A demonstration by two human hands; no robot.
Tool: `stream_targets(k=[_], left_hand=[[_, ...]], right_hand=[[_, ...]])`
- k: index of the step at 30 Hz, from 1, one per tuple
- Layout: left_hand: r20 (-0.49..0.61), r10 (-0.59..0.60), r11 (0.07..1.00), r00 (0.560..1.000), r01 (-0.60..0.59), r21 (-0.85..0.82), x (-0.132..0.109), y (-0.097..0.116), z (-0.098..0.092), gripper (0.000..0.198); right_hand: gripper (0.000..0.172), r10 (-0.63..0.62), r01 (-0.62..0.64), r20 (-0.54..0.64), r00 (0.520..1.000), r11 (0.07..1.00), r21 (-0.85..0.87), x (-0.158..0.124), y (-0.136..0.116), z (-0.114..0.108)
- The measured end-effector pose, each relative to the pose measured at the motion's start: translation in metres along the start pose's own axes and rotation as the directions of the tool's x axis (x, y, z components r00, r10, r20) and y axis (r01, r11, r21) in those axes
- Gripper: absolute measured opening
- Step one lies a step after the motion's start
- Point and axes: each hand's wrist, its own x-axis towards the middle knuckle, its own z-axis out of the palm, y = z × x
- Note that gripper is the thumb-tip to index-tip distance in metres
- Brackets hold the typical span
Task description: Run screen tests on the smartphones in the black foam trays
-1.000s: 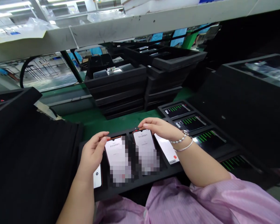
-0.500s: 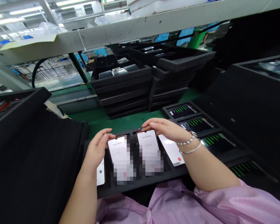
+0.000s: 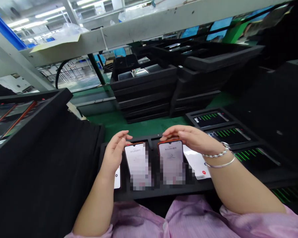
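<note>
My left hand is at the upper left corner of an orange-edged phone, its fingers curved and apart above the top edge. That phone lies in a black foam tray with its white screen lit. My right hand, wearing a beaded and a plain bracelet, has its fingers behind the top of a second orange-edged phone and its thumb by the right corner. This phone's screen looks dimmer, and its top edge appears slightly raised. Pixelation covers the lower part of both screens.
Another lit phone lies partly under my right forearm, and one more shows beside my left wrist. Phones with green bars fill a tray at right. Black tray stacks stand at left and behind. A metal beam crosses above.
The view has shifted, so everything sits further right. The second phone now looks larger and dimmer, with more of its orange top edge showing under my right hand.
</note>
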Motion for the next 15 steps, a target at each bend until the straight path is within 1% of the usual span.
stream_targets(k=[3, 4, 6, 8, 10, 11, 13, 14, 15], left_hand=[[0.011, -0.043, 0.998, 0.999, 0.042, 0.047, -0.004, 0.005, 0.002, 0.058], [0.006, -0.051, 0.998, 0.999, 0.051, 0.044, -0.005, 0.006, 0.002, 0.059], [0.038, -0.075, 0.997, 0.996, 0.076, -0.012, -0.004, 0.004, 0.001, 0.062], [0.141, -0.123, 0.99, 0.982, 0.132, -0.057, -0.002, 0.003, -0.003, 0.067], [0.226, -0.172, 0.983, 0.959, 0.181, -0.019, -0.001, 0.002, -0.008, 0.069], [0.245, -0.186, 0.982, 0.952, 0.19, 0.006, -0.001, 0.003, -0.011, 0.067], [0.288, -0.198, 0.98, 0.937, 0.199, 0.027, -0.002, 0.006, -0.016, 0.061], [0.335, -0.205, 0.978, 0.92, 0.208, 0.026, -0.003, 0.009, -0.017, 0.058], [0.401, -0.216, 0.974, 0.89, 0.225, 0.025, -0.005, 0.011, -0.017, 0.058]], right_hand=[[0.067, 0.049, -0.055, -0.072, 0.996, 0.995, -0.08, 0.0, 0.001, 0.001], [0.068, 0.063, -0.07, -0.075, 0.995, 0.992, -0.101, -0.001, 0.001, 0.001], [0.068, 0.058, -0.06, -0.016, 0.998, 0.994, -0.096, -0.003, -0.001, -0.001], [0.063, 0.051, -0.045, 0.061, 0.997, 0.994, -0.098, -0.006, -0.003, -0.004], [0.059, 0.075, -0.061, 0.101, 0.992, 0.989, -0.134, -0.01, -0.005, -0.008], [0.059, 0.101, -0.083, 0.116, 0.988, 0.985, -0.153, -0.012, -0.007, -0.01], [0.067, 0.158, -0.128, 0.173, 0.972, 0.976, -0.176, -0.016, -0.009, -0.014], [0.071, 0.181, -0.144, 0.206, 0.962, 0.973, -0.183, -0.018, -0.009, -0.015], [0.073, 0.195, -0.152, 0.233, 0.953, 0.97, -0.187, -0.02, -0.01, -0.015]])
